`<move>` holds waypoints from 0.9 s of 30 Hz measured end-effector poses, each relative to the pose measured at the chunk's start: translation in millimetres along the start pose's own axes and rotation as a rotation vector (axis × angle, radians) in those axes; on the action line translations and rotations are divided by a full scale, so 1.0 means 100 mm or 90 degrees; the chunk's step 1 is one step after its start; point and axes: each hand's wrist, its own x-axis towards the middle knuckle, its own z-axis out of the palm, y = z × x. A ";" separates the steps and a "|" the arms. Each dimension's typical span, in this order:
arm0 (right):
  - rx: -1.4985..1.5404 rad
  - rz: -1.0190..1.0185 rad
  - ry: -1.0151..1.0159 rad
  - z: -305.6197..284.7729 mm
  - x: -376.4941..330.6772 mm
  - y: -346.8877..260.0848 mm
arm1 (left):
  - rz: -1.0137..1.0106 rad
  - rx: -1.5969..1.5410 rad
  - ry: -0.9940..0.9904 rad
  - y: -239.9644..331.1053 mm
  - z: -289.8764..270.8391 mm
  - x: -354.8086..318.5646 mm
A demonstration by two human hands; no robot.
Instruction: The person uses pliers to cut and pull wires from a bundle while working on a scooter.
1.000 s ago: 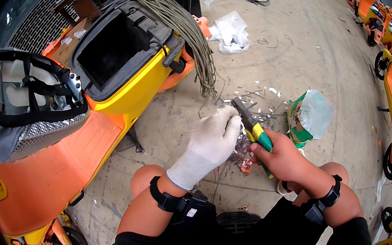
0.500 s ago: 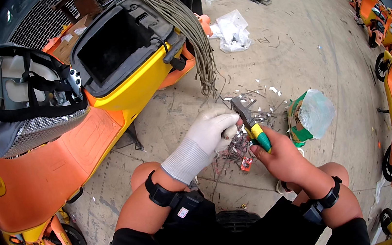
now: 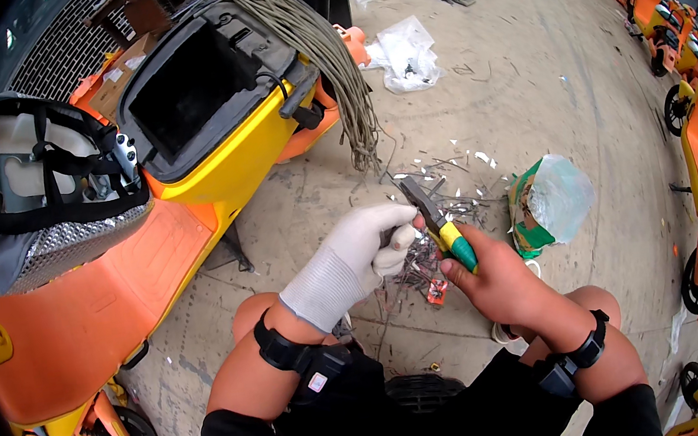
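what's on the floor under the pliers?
Under the pliers in the right hand lies a scatter of short cut wire pieces and a small red bit on the concrete floor. The gloved left hand covers whatever lies beneath it.

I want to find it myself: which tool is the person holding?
Start at the big yellow scooter, then drop to the two hands at the middle. The bare right hand grips pliers: dark metal tip, yellow-and-green handles, unlike the grey wire scraps below.
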 end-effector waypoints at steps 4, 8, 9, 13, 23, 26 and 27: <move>-0.001 0.094 -0.016 -0.05 0.02 -0.14 | 0.204 0.427 0.129 -0.05 0.08 0.03; -0.005 0.117 -0.001 -0.05 0.02 -0.14 | 0.354 0.704 0.243 -0.06 0.20 -0.02; -0.015 0.113 0.004 -0.04 0.02 -0.13 | 0.370 0.740 0.253 -0.05 0.21 -0.03; -0.035 0.111 -0.007 -0.02 0.02 -0.15 | 0.385 0.795 0.288 -0.08 0.19 -0.02; 0.002 0.012 -0.006 0.02 0.02 -0.04 | 0.081 0.051 0.047 0.00 0.06 -0.01; -0.001 0.010 -0.022 -0.02 0.02 -0.08 | -0.010 -0.068 -0.010 0.00 -0.02 0.01; 0.003 0.007 -0.022 -0.03 0.02 -0.08 | -0.026 -0.092 -0.025 0.01 -0.04 0.01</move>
